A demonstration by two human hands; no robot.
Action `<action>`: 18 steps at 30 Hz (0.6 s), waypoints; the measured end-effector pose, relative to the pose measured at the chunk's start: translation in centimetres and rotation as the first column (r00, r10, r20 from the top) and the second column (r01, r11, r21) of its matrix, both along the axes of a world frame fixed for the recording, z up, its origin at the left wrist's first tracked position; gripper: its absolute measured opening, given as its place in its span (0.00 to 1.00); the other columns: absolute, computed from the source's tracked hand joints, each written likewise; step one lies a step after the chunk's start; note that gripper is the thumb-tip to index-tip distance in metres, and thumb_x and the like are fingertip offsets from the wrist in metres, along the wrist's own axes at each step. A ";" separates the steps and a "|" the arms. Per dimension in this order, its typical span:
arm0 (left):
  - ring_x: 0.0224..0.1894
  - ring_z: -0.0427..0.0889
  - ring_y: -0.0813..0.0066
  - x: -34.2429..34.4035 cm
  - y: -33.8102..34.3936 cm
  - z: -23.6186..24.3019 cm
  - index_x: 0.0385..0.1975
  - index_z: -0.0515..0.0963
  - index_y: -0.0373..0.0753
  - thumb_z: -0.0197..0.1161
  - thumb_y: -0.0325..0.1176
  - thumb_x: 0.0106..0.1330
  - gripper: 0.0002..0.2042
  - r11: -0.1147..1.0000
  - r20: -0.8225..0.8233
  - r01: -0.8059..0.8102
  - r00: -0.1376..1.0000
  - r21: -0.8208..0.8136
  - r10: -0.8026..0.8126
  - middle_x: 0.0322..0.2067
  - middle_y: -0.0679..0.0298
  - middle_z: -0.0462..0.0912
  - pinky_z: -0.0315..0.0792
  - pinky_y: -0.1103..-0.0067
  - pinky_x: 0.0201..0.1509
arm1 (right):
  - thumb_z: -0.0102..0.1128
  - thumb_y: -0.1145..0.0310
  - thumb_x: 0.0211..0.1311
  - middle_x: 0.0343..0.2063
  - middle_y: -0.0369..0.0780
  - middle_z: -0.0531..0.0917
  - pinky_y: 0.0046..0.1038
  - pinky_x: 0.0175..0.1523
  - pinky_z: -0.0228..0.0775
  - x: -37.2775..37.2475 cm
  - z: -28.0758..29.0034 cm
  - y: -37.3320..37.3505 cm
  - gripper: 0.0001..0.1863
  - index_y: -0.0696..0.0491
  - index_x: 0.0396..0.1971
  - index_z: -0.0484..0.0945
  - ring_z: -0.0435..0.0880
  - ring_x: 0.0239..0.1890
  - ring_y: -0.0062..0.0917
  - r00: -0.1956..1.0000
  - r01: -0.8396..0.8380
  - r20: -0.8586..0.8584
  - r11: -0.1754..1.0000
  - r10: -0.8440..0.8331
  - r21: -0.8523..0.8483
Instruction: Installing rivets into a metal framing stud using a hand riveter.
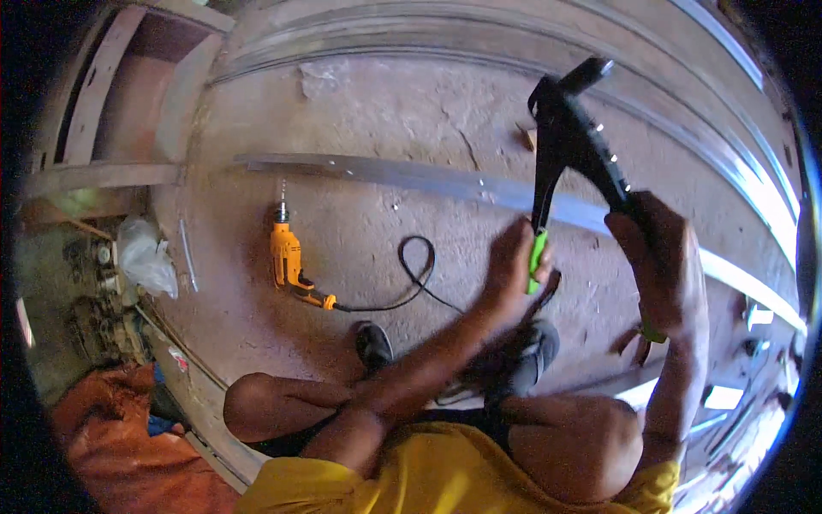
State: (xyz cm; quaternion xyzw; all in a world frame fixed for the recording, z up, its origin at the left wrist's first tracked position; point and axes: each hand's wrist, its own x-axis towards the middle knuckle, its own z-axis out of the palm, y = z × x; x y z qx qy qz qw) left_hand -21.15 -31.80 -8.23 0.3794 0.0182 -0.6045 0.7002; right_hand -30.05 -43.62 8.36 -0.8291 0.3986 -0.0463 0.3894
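Observation:
A black hand riveter [562,128] with green grips is raised in front of me, its nose pointing up and to the right and its two handles spread apart. My left hand [511,261] is closed round the green end of the left handle. Round the other handle my right hand [658,265] is wrapped, with a bit of green showing below it. Beneath the riveter a long flat metal strip [385,174] with a few small fasteners along it lies on the floor. An orange power drill [288,257] with a bit fitted rests left of my hands.
The drill's black cord [415,278] loops toward my feet. Long metal profiles [411,38] run along the far side and down the right. A wooden frame [103,176] stands at the left, near a clear plastic bag [145,257]. Orange cloth [128,445] lies lower left.

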 end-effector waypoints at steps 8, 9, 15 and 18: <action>0.24 0.64 0.89 10.5 4.3 6.9 0.57 0.66 0.43 0.58 0.30 0.61 0.22 0.929 0.761 0.230 0.532 0.291 -0.370 0.22 0.76 0.65 0.63 0.88 0.26 | 0.50 0.62 0.64 0.34 0.41 0.77 0.27 0.45 0.67 1.1 -15.2 2.8 0.20 0.63 0.47 0.66 0.73 0.38 0.23 0.971 0.072 0.138 0.786 -0.197 0.614; 0.28 0.68 0.86 12.4 4.1 8.1 0.57 0.65 0.43 0.57 0.30 0.61 0.23 0.871 0.799 0.287 0.357 0.399 -0.483 0.25 0.73 0.71 0.66 0.86 0.32 | 0.50 0.62 0.64 0.37 0.43 0.77 0.26 0.47 0.66 1.7 -17.4 4.0 0.21 0.63 0.48 0.65 0.74 0.40 0.23 0.936 -0.044 0.281 0.720 -0.213 0.693; 0.53 0.70 0.73 17.6 5.1 12.8 0.54 0.67 0.34 0.53 0.31 0.64 0.19 0.663 0.698 0.230 -0.136 0.713 -0.703 0.51 0.53 0.73 0.60 0.79 0.57 | 0.60 0.67 0.54 0.44 0.41 0.76 0.27 0.51 0.63 8.5 -24.9 8.1 0.18 0.56 0.44 0.72 0.73 0.47 0.26 0.849 -0.133 0.491 0.821 -0.195 0.556; 0.53 0.70 0.74 18.4 4.3 14.1 0.54 0.66 0.33 0.53 0.30 0.63 0.19 0.611 0.642 0.197 -0.213 0.767 -0.737 0.51 0.52 0.73 0.59 0.80 0.58 | 0.63 0.67 0.48 0.40 0.40 0.76 0.31 0.48 0.62 8.2 -25.9 3.8 0.17 0.53 0.40 0.75 0.73 0.45 0.31 0.904 0.178 0.425 0.939 -0.039 -0.294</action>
